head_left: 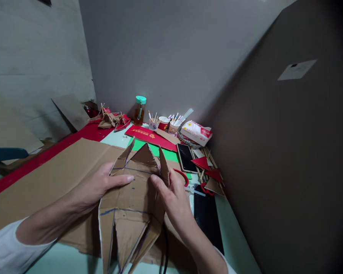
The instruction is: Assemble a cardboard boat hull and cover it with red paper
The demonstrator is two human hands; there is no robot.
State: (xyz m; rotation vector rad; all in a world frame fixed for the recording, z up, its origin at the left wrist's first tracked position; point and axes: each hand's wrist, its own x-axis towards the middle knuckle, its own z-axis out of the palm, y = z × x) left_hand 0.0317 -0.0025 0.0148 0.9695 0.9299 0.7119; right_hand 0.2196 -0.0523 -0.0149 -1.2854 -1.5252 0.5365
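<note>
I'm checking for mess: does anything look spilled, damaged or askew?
No spill shows. On the right, the soft red-and-white tissue pack sits tilted, and flat red triangles lie jumbled over thin tan sticks, looking untidy. The folded brown cardboard piece being held seems lightly wrinkled.

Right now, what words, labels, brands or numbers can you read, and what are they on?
None can be read for certain.
Red strip: gold lettering, too blurred.
White-and-red pack: print too small.
Red cup: marking too small.
Wall label: any print too small.
Held cardboard: drawn lines, no words visible.
</note>
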